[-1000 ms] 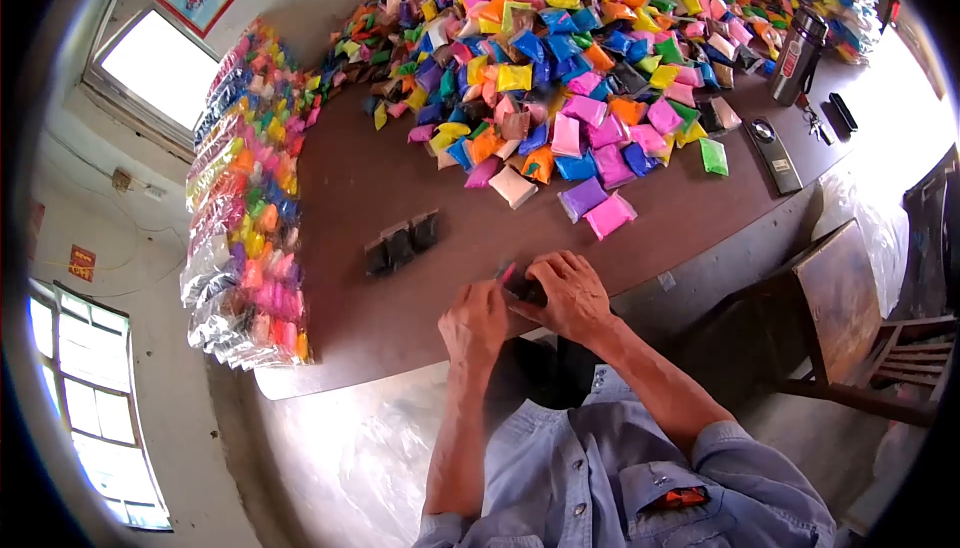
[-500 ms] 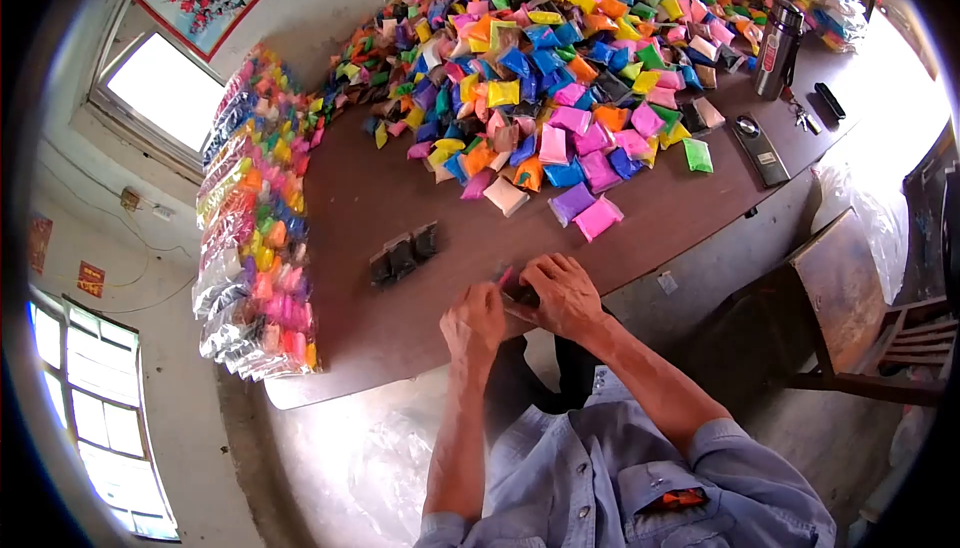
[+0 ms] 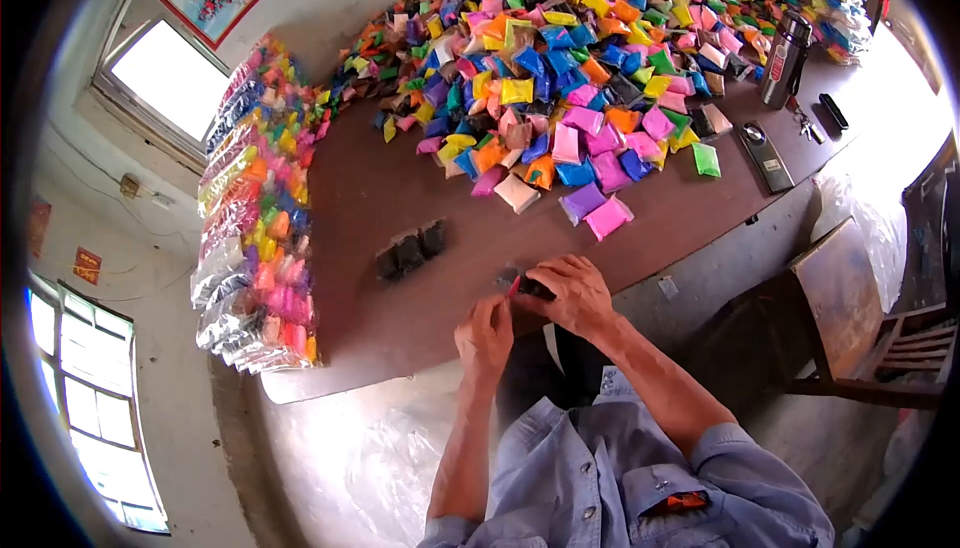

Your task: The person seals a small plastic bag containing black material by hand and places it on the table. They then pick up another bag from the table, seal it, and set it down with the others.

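My left hand [image 3: 485,336] is closed in a pinch at the table's front edge, with a small pink strip [image 3: 515,286] sticking up at its fingertips. The kind of this strip is too small to make out. Close beside it, the fingers of my right hand [image 3: 577,298] are curled round a small black packet [image 3: 536,289], partly hidden by the hand. A bit of dark clear wrap [image 3: 506,275] shows just beyond the fingertips. Left of my hands, a joined row of black packets [image 3: 410,250] lies flat on the brown table [image 3: 350,198].
A large heap of small coloured packets [image 3: 516,91] covers the back of the table. Bagged packets [image 3: 255,218] are stacked along the left edge. At right are a thermos [image 3: 785,63], a phone-like slab [image 3: 766,156], keys [image 3: 804,125] and a black case [image 3: 833,111]. A wooden chair [image 3: 840,283] stands right.
The view has shifted slightly. My hands have moved a little apart, the left lower, so that the pink strip and the black packet show more clearly.
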The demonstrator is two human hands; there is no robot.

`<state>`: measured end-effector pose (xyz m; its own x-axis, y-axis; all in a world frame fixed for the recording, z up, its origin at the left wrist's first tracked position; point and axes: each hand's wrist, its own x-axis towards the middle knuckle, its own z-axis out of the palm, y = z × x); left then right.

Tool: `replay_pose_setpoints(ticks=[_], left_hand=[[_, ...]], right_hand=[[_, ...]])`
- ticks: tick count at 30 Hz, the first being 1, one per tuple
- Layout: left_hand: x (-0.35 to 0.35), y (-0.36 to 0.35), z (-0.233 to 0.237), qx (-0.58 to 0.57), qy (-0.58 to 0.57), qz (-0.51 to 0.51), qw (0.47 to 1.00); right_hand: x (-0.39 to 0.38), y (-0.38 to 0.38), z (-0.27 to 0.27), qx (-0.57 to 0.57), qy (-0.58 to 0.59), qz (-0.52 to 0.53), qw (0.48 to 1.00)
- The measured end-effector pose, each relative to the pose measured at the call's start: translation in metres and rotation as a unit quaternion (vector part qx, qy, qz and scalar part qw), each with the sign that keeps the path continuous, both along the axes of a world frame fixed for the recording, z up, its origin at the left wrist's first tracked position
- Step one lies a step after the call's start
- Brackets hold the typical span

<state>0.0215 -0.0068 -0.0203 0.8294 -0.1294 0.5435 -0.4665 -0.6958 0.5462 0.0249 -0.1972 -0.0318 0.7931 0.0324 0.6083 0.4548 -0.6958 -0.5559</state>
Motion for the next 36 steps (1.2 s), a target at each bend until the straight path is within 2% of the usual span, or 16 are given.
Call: replay_pose_setpoints(ticks=[6, 9, 16, 22, 26, 30, 33, 36], left_hand=[[0.030, 0.007, 0.000, 0.023, -0.021, 0.038, 0.999], [0.026, -0.007, 0.016, -0.011, -0.006, 0.022, 1.000], [0.007, -0.016, 0.002, -0.050, 0.019, 0.011, 0.999], [0.029, -0.006, 0.003, -0.046, 0.037, 0.041, 0.997], [0.018, -0.013, 0.016, -0.044, 0.048, 0.047, 0.997], [0.007, -0.021, 0.007, -0.068, 0.041, -0.016, 0.997], [0.011, -0.015, 0.004, -0.041, 0.031, 0.012, 0.999], [0.019, -0.003, 0.005, -0.017, 0.067, 0.058, 0.996]], right_hand=[[-0.001, 0.002, 0.012, 0.001, 0.025, -0.021, 0.999], [0.004, 0.001, 0.015, 0.019, 0.039, -0.029, 0.999], [0.007, 0.007, 0.017, 0.023, 0.049, -0.053, 0.997], [0.011, 0.009, 0.014, 0.014, 0.038, -0.059, 0.997], [0.009, 0.008, 0.013, 0.020, 0.051, -0.062, 0.997], [0.011, 0.007, 0.014, 0.028, 0.034, -0.057, 0.997], [0.009, 0.007, 0.014, 0.024, 0.042, -0.057, 0.997], [0.010, 0.008, 0.012, 0.018, 0.041, -0.055, 0.997]])
